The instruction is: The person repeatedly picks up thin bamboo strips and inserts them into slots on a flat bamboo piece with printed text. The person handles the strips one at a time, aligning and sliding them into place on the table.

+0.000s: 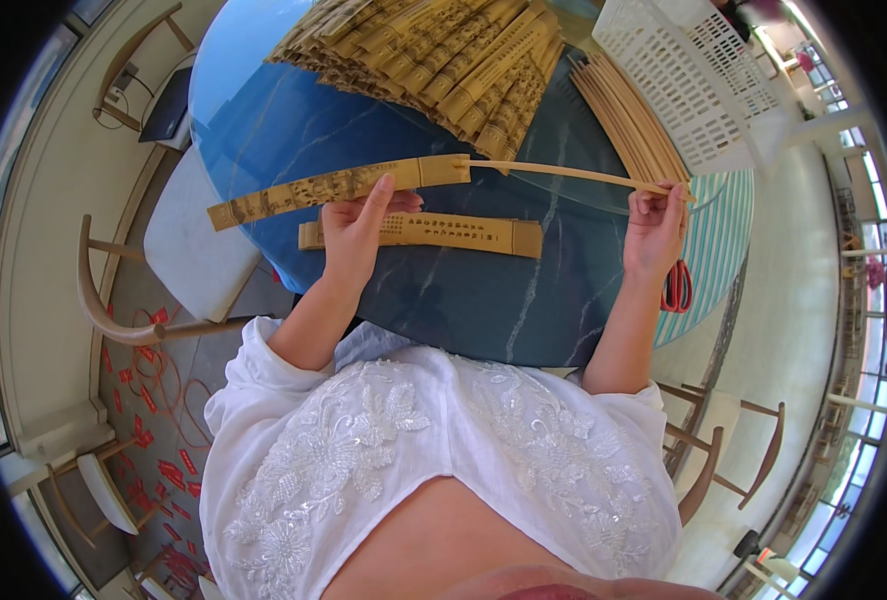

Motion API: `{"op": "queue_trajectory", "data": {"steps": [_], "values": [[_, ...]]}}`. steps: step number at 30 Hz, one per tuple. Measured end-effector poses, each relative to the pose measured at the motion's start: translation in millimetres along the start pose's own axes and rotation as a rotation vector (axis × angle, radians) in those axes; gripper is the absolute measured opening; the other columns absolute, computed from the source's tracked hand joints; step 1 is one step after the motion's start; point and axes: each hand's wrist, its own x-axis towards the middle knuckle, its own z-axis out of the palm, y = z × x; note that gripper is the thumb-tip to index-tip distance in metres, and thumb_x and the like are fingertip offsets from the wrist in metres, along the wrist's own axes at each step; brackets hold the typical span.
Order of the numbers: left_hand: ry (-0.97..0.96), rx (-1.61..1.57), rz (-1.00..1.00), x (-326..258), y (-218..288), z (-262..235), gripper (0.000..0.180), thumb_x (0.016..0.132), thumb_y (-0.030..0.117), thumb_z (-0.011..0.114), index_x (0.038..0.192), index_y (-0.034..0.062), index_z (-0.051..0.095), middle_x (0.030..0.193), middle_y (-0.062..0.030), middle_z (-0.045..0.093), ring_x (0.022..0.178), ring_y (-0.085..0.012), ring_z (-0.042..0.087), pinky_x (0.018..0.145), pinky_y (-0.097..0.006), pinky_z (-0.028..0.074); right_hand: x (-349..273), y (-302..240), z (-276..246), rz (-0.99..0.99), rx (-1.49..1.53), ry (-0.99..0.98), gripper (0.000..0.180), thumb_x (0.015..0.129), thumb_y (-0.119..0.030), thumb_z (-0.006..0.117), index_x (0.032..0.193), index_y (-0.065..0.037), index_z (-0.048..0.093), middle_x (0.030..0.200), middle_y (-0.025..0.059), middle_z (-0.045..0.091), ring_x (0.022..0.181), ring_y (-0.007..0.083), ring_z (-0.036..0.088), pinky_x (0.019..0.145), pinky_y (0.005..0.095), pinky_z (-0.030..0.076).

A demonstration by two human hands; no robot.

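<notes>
Between my hands, above the table, a long printed tan paper sleeve (293,197) and a thin wooden stick (563,173) meet end to end. My left hand (358,225) holds the sleeve near its right part, thumb on top. My right hand (655,225) pinches the far right end of the stick. The stick's left tip is at the sleeve's open right end; how deep it goes inside I cannot tell. Just below, a small stack of similar printed sleeves (463,234) lies flat on the table, partly hidden by my left hand.
A big fanned pile of printed sleeves (433,60) covers the table's far side. Right of it lie a bundle of wooden sticks (628,115) and a white plastic basket (663,60). Red-handled scissors (676,287) rest by my right wrist on the dark marbled table (463,310). Chairs (198,245) stand around.
</notes>
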Motion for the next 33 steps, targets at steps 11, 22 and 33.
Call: {"op": "queue_trajectory", "data": {"steps": [11, 22, 33], "values": [[-0.081, -0.006, 0.019, -1.7, 0.5, 0.6, 0.021, 0.098, 0.015, 0.057, 0.106, -0.0028, 0.065, 0.095, -0.0147, 0.07, 0.08, -0.0228, 0.069, 0.072, -0.035, 0.057, -6.4, 11.0, 5.1, 0.179, 0.012, -0.142, 0.028, 0.1, -0.023, 0.054, 0.096, 0.002, 0.064, 0.079, 0.0095, 0.064, 0.065, 0.0126, 0.052, 0.062, 0.0279, 0.041], [-0.155, 0.013, -0.004, -3.3, 1.0, 5.2, 0.021, 0.097, 0.014, 0.059, 0.104, -0.0048, 0.065, 0.088, -0.0137, 0.071, 0.078, -0.0211, 0.07, 0.072, -0.033, 0.058, -34.0, 30.8, 35.7, 0.606, -0.023, -0.402, 0.033, 0.096, -0.022, 0.061, 0.117, 0.004, 0.062, 0.086, 0.0047, 0.065, 0.072, 0.0104, 0.054, 0.069, 0.0253, 0.046], [-0.084, -0.037, -0.073, -1.5, 0.9, -0.2, 0.025, 0.099, 0.018, 0.056, 0.105, -0.0032, 0.066, 0.088, -0.0121, 0.07, 0.078, -0.0192, 0.068, 0.072, -0.033, 0.055, -16.5, 27.8, 10.5, 0.518, 0.26, -0.329, 0.019, 0.098, -0.016, 0.057, 0.102, 0.001, 0.063, 0.079, 0.0057, 0.06, 0.072, 0.0125, 0.053, 0.065, 0.0266, 0.043]]}}
